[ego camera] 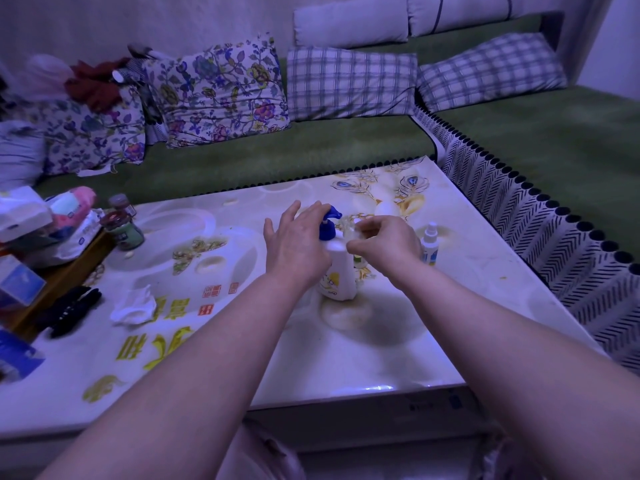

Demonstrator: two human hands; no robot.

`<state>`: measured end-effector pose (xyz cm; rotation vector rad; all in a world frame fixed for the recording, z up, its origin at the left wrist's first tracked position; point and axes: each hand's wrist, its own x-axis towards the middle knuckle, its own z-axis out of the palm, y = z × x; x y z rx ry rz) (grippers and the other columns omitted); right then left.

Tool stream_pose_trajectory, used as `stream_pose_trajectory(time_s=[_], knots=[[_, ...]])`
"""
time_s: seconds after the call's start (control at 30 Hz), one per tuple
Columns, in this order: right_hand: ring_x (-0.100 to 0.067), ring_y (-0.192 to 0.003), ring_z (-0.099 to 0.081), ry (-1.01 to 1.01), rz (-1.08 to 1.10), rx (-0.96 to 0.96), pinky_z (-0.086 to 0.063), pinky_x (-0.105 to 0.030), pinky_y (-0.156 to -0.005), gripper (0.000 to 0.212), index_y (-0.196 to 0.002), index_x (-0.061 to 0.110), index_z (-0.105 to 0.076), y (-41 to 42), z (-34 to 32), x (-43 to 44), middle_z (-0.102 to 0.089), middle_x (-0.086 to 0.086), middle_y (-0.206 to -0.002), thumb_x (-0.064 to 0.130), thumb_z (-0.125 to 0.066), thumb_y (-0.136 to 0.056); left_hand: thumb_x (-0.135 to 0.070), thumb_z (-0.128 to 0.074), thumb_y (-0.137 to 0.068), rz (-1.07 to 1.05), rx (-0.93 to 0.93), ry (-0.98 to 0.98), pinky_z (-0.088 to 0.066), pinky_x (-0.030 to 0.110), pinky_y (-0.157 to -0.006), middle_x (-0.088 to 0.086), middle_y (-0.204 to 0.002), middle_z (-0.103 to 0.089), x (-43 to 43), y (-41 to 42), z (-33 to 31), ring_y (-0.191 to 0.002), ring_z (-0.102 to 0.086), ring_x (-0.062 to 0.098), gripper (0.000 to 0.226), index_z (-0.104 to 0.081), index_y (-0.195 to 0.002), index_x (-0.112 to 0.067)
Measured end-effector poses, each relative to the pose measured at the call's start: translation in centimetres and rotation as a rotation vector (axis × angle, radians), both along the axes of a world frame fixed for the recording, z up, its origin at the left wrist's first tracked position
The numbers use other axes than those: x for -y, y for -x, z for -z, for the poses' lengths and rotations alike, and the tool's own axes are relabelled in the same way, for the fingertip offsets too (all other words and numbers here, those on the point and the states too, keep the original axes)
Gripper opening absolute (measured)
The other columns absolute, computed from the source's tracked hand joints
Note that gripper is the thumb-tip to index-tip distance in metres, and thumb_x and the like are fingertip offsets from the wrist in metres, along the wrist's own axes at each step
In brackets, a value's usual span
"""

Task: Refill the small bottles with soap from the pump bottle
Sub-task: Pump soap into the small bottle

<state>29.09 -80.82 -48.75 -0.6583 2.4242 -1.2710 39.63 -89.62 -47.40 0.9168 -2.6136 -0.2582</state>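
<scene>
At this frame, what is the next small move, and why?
Probably the left hand presses the pump head down. That hand, fingers straight, is at the top of the pump bottle, and the right hand pinches a small bottle right beside the head, seemingly ready for soap.

One pump bottle (337, 271), one spray bottle (429, 245), two jars (124, 232) (120, 202), two plaid pillows (349, 83) (491, 71)

A crumpled white tissue (133, 306) is lying on the table (346, 358); two jars (124, 232) are standing near its far left edge.
</scene>
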Motion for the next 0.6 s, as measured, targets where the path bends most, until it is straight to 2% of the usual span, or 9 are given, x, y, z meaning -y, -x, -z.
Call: stream_pose_trajectory(time_s=[0.6], knots=[[-0.012,-0.099,-0.065,0.025,-0.004,-0.015,-0.048,-0.04,-0.097,0.036,-0.102,0.033,-0.07,-0.16,0.04,0.51,-0.071,0.015,-0.1,0.028,-0.074,-0.067,-0.007,-0.056,-0.08,-0.009,0.034,0.02,-0.007,0.054,-0.115,-0.014,-0.148,-0.035,0.08,-0.07,-0.17,-0.145,-0.013,0.016,0.067,-0.034,-0.139,-0.033]])
